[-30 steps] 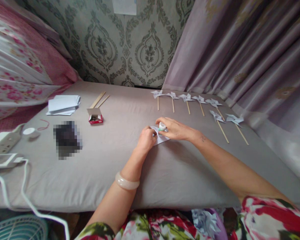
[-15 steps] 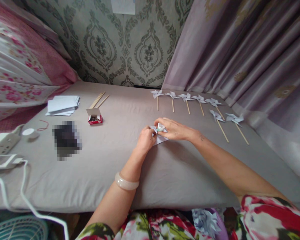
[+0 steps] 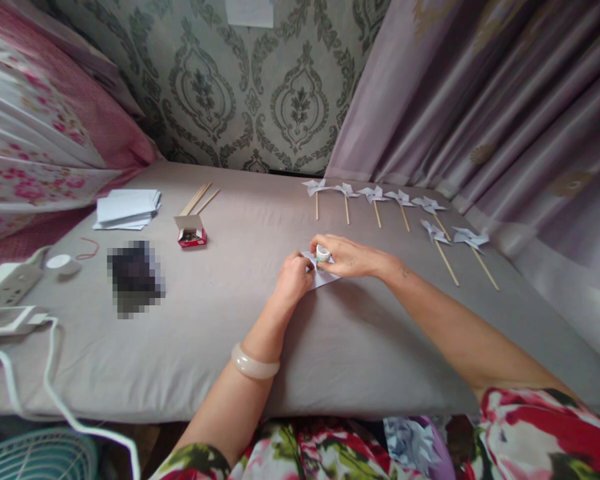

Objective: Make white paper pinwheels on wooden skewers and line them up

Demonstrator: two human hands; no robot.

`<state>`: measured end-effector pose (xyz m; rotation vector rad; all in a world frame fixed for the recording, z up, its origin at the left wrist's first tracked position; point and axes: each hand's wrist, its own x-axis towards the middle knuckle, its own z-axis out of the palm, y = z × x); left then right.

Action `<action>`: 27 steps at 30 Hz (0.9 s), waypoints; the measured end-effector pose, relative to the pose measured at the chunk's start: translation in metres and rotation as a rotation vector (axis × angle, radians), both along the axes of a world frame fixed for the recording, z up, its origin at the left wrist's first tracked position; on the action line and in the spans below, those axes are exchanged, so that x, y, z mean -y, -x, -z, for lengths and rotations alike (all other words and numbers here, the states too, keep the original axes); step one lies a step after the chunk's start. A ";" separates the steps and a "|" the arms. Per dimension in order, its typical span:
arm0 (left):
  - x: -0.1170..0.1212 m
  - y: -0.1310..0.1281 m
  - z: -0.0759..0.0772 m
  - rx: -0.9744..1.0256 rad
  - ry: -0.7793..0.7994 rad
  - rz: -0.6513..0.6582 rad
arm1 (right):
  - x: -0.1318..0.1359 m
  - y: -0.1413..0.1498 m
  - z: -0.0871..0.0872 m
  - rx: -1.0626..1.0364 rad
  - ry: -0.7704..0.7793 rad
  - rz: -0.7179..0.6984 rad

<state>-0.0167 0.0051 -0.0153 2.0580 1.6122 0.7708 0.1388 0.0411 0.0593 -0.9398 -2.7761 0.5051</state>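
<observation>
A white piece of paper lies on the cloth-covered surface in front of me, partly hidden by both hands. My left hand is closed at its left side, with the fingertips pressing on the paper. My right hand wraps round a small white bottle-like tube, its round end facing up and its lower end down at the paper. Where the tube meets the paper, my fingers hide the contact.
Several paper pinwheels on sticks lie at the back right. Back left are a paper stack, wooden sticks and a red open box of small metal pieces. A power strip with white cables sits far left.
The tube and my right hand have shifted very slightly over the paper. A little more of the paper shows at its right edge. Otherwise the scene is the same.
</observation>
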 end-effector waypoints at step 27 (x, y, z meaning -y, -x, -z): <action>0.000 0.000 0.001 -0.002 -0.001 0.003 | -0.009 0.006 -0.005 0.064 0.075 0.180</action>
